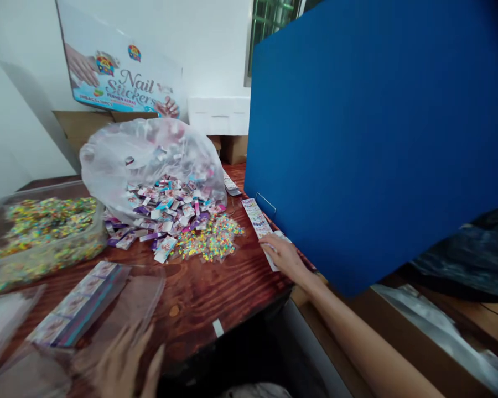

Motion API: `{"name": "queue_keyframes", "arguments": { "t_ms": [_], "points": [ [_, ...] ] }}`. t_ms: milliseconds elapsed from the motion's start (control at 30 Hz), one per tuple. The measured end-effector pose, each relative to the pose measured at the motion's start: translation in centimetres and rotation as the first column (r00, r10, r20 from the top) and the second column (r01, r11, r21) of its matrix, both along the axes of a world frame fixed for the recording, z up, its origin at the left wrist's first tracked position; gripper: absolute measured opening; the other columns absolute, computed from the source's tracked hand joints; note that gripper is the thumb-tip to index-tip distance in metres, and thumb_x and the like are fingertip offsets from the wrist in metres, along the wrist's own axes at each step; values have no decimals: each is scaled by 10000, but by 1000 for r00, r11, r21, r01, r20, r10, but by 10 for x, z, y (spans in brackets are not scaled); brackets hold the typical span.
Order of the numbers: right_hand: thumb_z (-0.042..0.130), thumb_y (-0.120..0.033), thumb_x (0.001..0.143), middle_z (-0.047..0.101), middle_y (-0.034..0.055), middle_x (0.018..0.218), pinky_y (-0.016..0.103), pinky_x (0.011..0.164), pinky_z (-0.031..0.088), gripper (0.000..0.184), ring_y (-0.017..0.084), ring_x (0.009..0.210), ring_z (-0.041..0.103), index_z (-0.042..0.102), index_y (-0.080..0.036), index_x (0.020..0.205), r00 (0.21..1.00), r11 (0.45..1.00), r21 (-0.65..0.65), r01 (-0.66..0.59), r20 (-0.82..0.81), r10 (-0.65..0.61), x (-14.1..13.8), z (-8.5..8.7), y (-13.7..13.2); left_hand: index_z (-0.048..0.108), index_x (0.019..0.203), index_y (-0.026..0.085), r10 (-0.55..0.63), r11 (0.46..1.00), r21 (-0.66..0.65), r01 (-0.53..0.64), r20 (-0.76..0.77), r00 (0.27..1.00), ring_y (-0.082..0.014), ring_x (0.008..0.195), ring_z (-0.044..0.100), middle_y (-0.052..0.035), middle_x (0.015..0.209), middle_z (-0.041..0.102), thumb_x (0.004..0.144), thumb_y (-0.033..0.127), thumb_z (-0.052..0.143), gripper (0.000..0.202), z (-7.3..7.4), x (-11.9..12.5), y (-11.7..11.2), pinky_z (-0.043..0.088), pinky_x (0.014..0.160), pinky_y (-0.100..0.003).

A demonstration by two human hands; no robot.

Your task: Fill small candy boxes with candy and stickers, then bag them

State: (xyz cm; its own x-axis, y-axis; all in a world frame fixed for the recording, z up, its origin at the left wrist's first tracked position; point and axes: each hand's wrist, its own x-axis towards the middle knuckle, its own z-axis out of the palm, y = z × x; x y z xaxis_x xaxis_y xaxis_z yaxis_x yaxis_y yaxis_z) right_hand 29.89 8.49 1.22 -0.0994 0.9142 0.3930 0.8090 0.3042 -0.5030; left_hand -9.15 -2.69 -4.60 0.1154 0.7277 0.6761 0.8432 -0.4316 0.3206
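My right hand (285,256) rests at the table's right edge with its fingers closed on a long white strip of nail stickers (255,216). The strip lies flat, and part of it is hidden under the hand. At the lower left, my left hand (124,365) is blurred, with its fingers stretched out and apart over a clear plastic bag (143,296). Just beyond it lies a row of printed cards (72,304) with hand pictures. A pile of small candy packets (211,237) sits in the middle, beside many small folded card boxes (170,210) spilling from a large clear bag (149,143).
A clear plastic tub (83,237) of colourful packets stands at the left. A "Nail Stickers" carton (124,72) is at the back. A large blue panel (357,127) rises along the right edge, with a person's clothing (473,254) partly visible beyond. More sticker strips (231,183) lie farther back.
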Motion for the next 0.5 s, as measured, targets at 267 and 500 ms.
{"name": "queue_keyframes", "arguments": {
  "t_ms": [267, 500],
  "points": [
    [459, -165, 884, 509, 133, 1387, 357, 1082, 354, 389, 211, 1301, 451, 576, -129, 1253, 987, 990, -86, 112, 129, -100, 54, -24, 91, 619, 1145, 265, -358, 898, 89, 431, -419, 834, -199, 1062, 618, -34, 1070, 705, 851, 294, 561, 301, -42, 107, 37, 512, 786, -295],
    [489, -228, 896, 525, 107, 1378, 347, 1122, 291, 338, 223, 1331, 409, 635, -165, 1195, 987, 989, -143, 44, 157, -21, 59, -51, 103, 593, 1166, 178, -394, 885, 91, 457, -377, 838, -173, 974, 643, -68, 1000, 709, 911, 269, 468, 298, -47, 106, 38, 516, 806, -275]
  ]
}}
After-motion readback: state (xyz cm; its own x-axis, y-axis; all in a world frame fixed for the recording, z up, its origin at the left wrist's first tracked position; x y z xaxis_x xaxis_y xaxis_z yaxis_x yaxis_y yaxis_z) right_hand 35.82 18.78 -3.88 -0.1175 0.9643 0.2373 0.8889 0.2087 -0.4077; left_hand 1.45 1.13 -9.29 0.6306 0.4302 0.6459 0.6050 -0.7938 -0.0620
